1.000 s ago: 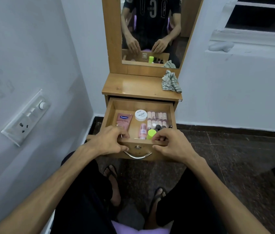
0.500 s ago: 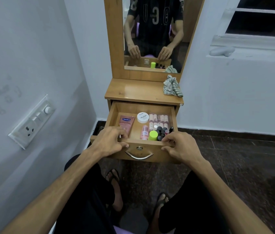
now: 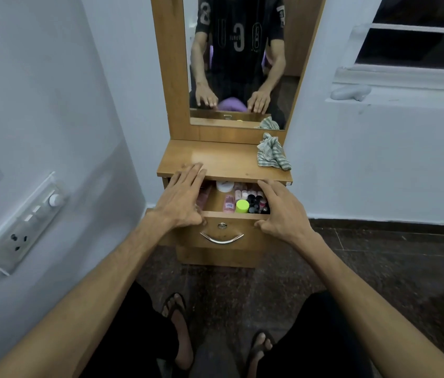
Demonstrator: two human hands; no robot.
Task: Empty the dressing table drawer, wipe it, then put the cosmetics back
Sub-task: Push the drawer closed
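Both hands have released the drawer [image 3: 222, 215] front: left hand [image 3: 181, 196] and right hand [image 3: 279, 208] now hover flat, fingers spread, grip apart. Cosmetics [image 3: 245, 200] remain inside; striped cloth [image 3: 272, 155] far right on surface [image 3: 215, 159].

We see a honey-brown wood dressing table [image 3: 215, 159], its drawer [image 3: 229, 233] the same wood with a silver handle [image 3: 221, 239]. At the tabletop's far right corner lies a cloth [image 3: 272, 155] striped grey-green and pale cream. Along the drawer's front edge sit a lime-green cap [image 3: 242, 206], a pink bottle [image 3: 229, 203] and several black caps [image 3: 256, 201]; at its back edge, a white jar lid [image 3: 225, 186] and pale pink tubes [image 3: 245, 190]. The walls [image 3: 51, 105] are pale bluish white, the floor [image 3: 379, 257] dark speckled brown. We wear black trousers [image 3: 324, 336] and dark sandals [image 3: 174, 304].
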